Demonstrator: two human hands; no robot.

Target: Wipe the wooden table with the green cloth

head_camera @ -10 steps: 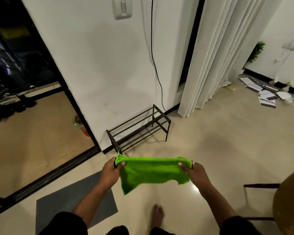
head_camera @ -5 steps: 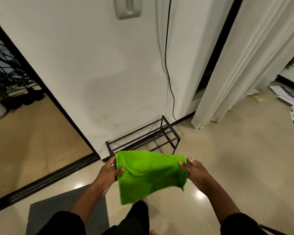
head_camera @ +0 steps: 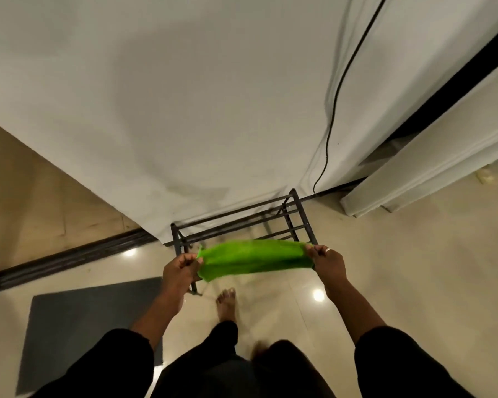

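The green cloth is stretched flat and level between both hands in front of my body, blurred by motion. My left hand pinches its left edge and my right hand pinches its right edge; a ring shows on a right finger. No wooden table is in view.
A low black metal rack stands against the white wall just beyond the cloth. A black cable hangs down the wall. White curtains are at the right. A grey mat lies on the glossy floor at the left. My bare foot is below the cloth.
I have stepped closer to the wall and the rack. The cloth, which hung down from my hands, is now pulled out flat and wider between them.
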